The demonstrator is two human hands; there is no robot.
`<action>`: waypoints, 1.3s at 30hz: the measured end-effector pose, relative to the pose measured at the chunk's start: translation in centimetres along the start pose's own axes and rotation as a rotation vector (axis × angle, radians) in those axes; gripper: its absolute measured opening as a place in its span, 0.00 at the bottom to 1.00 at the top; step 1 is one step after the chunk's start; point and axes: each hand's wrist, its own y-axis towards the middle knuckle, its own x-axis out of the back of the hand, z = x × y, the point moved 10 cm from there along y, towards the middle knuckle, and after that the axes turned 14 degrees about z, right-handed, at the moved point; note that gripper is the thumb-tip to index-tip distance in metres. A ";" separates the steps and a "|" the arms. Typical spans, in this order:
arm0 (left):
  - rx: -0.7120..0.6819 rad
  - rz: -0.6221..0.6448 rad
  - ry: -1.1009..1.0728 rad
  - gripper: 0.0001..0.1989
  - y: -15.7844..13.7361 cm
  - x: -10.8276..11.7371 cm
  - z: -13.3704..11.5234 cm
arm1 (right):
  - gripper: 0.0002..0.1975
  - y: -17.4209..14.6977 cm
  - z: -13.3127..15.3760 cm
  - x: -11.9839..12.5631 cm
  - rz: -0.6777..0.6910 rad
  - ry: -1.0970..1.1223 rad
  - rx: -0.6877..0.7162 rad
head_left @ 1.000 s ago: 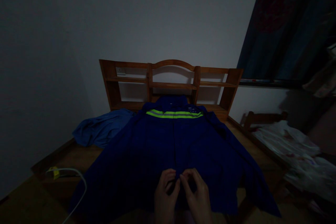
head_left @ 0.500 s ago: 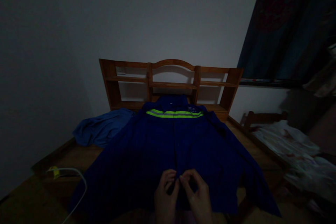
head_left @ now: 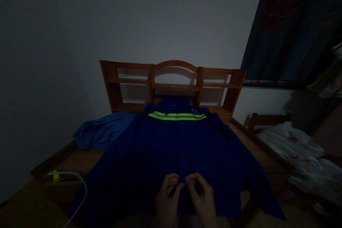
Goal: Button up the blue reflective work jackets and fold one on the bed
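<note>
A dark blue work jacket (head_left: 157, 146) lies spread front side up, collar toward the shelf, a yellow-green and grey reflective band across its chest. Low on its front opening, my left hand (head_left: 168, 196) pinches the jacket's edge between thumb and fingers. Close beside it on the right, my right hand (head_left: 201, 196) pinches the other side of the placket. A small gap separates the fingertips of both hands. Whatever fastener may be between them is too dark and small to make out.
The jacket covers a wooden desk (head_left: 72, 158) with a wooden shelf (head_left: 176, 87) at its back. Crumpled blue cloth (head_left: 104, 130) lies at the left. A white cable (head_left: 86, 188) hangs over the left front edge. Right of the desk are a chair back (head_left: 269, 118) and plastic bags (head_left: 296, 142).
My fingertips have drawn slightly apart at the placket. Both hands still pinch the jacket in nearly the same place. The jacket lies as before.
</note>
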 end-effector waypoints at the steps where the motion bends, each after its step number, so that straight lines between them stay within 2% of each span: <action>1: -0.007 0.006 -0.005 0.14 0.0 -0.1 -0.1 | 0.13 0.0 -0.1 0.0 0.002 -0.002 -0.004; 4: -0.004 0.031 0.004 0.14 -0.1 -0.4 -0.4 | 0.14 0.0 -0.2 0.0 0.006 -0.012 -0.010; 8: 0.008 0.004 0.058 0.14 -0.1 0.0 -0.5 | 0.13 -0.1 0.1 -0.1 0.012 -0.010 -0.003; 16: 0.010 0.044 -0.104 0.16 0.1 -0.3 0.6 | 0.14 -0.3 0.2 0.0 0.008 0.001 -0.014; 25: 0.003 0.031 -0.079 0.15 -0.5 -0.4 -2.1 | 0.15 -0.1 0.0 0.0 0.013 -0.005 -0.028; 36: -0.001 0.054 -0.080 0.12 -0.4 -0.8 -1.5 | 0.15 0.1 -0.1 -0.3 0.030 -0.008 -0.034; 39: 0.001 0.093 -0.065 0.11 -0.2 -1.2 -1.3 | 0.15 0.1 -0.1 -0.5 0.047 0.016 -0.033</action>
